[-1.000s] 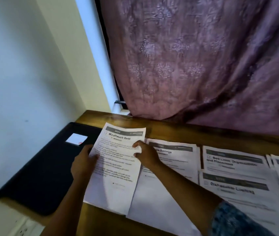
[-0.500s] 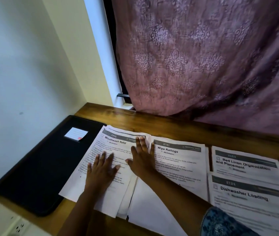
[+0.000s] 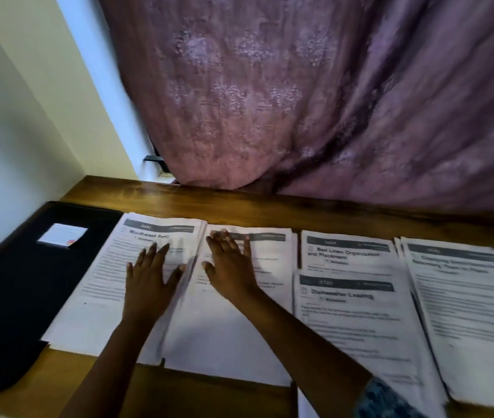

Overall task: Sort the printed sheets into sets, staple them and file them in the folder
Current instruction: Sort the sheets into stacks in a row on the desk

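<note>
Wooden bench [image 3: 239, 206] under a mauve curtain [image 3: 270, 101], printed sheets in a row. Fingers [image 3: 152, 251] straight and spread on both hands, gripping nothing. The left hand [image 3: 149, 279] lies flat on the Mouthwash Refill sheet [image 3: 104, 282], lifted a second ago, now laid down. The right hand [image 3: 230, 267] presses the next pile [image 3: 270, 267]. Still sorting, I'd say. The black folder [image 3: 13, 297] waits at the left edge.

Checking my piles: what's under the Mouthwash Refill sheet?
More white sheets: their edges show along the right side of the Mouthwash Refill sheet, on which the left hand rests flat. Their print is covered.
</note>
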### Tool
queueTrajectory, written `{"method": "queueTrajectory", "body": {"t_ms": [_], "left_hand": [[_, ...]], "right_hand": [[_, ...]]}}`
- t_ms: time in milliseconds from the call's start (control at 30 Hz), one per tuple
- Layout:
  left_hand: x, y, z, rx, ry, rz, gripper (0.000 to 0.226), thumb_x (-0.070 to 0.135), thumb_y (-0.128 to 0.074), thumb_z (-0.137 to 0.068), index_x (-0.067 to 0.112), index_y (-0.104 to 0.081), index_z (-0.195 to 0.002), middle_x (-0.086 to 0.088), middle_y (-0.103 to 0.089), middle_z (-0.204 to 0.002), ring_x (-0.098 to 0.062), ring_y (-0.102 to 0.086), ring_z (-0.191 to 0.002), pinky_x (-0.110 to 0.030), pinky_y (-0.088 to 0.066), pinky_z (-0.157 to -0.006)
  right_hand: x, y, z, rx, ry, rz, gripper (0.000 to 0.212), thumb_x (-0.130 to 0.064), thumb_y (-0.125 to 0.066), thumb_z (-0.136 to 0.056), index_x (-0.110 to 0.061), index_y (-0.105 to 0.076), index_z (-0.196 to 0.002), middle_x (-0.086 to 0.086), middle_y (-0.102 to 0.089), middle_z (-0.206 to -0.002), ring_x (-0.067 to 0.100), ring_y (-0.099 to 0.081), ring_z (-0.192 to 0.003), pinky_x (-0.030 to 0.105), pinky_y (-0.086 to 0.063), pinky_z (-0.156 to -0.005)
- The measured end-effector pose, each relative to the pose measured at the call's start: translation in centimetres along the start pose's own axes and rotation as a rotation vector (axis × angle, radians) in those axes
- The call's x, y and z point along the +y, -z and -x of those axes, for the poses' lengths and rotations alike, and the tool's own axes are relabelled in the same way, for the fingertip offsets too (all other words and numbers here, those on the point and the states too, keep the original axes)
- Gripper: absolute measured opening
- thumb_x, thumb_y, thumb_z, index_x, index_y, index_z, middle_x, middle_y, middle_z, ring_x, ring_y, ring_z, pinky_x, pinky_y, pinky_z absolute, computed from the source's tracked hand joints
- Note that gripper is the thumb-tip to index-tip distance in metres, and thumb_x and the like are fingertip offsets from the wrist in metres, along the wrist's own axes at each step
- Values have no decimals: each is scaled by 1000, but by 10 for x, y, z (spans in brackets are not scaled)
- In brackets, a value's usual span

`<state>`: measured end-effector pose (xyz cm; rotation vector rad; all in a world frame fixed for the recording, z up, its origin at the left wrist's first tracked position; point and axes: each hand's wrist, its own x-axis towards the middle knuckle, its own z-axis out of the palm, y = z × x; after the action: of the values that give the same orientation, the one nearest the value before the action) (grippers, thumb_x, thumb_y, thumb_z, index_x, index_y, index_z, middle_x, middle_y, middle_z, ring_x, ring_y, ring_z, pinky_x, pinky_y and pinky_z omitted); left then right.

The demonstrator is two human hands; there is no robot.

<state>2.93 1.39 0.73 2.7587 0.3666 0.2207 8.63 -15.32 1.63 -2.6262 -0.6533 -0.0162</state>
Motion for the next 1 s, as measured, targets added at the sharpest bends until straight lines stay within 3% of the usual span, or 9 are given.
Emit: {"method": "queueTrajectory", "body": {"t_ms": [133,200,300,367,533,700,767,867,1000], "left_hand": [[93,-26,44,71,-357,153,57,54,-37,-89,21,-56,-131,-7,-48,-144,-30,-42,-134,-59,-27,-108],[134,-47,68,37,-447,199,48,48,-44,-88,23,-60,-125,-4,-52,-141,-27,-44,-132,-59,-32,-107],[182,-80,98,-52,-498,206,37,36,-60,-84,23,-64,-119,-3,-57,-135,-27,-48,-129,-55,-30,-110],[200,-98,113,-86,-530,163,36,37,-60,-81,23,-66,-114,-3,-60,-130,-27,-52,-125,-51,-27,-110],[205,-124,127,-88,-535,161,36,33,-66,-76,23,-67,-111,-2,-63,-124,-24,-56,-117,-45,-40,-104],[203,-129,129,-72,-541,104,35,35,-62,-82,23,-63,-115,-1,-60,-127,-22,-51,-120,-43,-40,-103],[204,-128,130,-63,-534,101,37,39,-54,-84,23,-62,-116,-1,-59,-127,-21,-50,-121,-42,-41,-103],[206,-125,131,-49,-527,106,40,43,-46,-84,24,-62,-116,0,-60,-125,-18,-48,-119,-40,-41,-101],[206,-126,130,-70,-511,99,41,45,-50,-85,23,-63,-117,0,-60,-127,-21,-52,-119,-39,-41,-101]], "right_hand": [[64,33,73,241,-146,-50,43,-27,-55,-89,-15,-54,-130,8,-55,-135,25,-44,-132,57,-14,-111],[99,47,112,256,-252,-17,36,-27,-59,-86,-16,-62,-120,8,-63,-122,27,-54,-120,57,-23,-109],[142,61,174,190,-406,25,36,-30,-55,-89,-20,-59,-122,3,-60,-127,23,-50,-124,50,-22,-112],[163,63,204,192,-477,38,42,-34,-48,-87,-18,-59,-125,4,-56,-132,23,-47,-128,50,-22,-111],[197,67,233,165,-493,87,48,-36,-56,-86,-15,-54,-130,8,-45,-143,27,-42,-132,46,-31,-109],[208,73,232,31,-415,91,60,-44,-50,-92,-20,-33,-144,7,-16,-157,22,-11,-146,43,-8,-116],[212,77,231,-5,-398,82,66,-48,-48,-92,-20,-25,-147,7,-12,-158,21,-7,-147,42,-4,-117],[216,85,228,-14,-360,107,72,-50,-50,-90,-20,-20,-149,5,-23,-155,19,-17,-144,41,-6,-117],[208,97,227,-45,-362,19,74,-42,-57,-90,-19,-18,-149,6,-41,-145,24,-39,-132,36,-34,-107]]}}
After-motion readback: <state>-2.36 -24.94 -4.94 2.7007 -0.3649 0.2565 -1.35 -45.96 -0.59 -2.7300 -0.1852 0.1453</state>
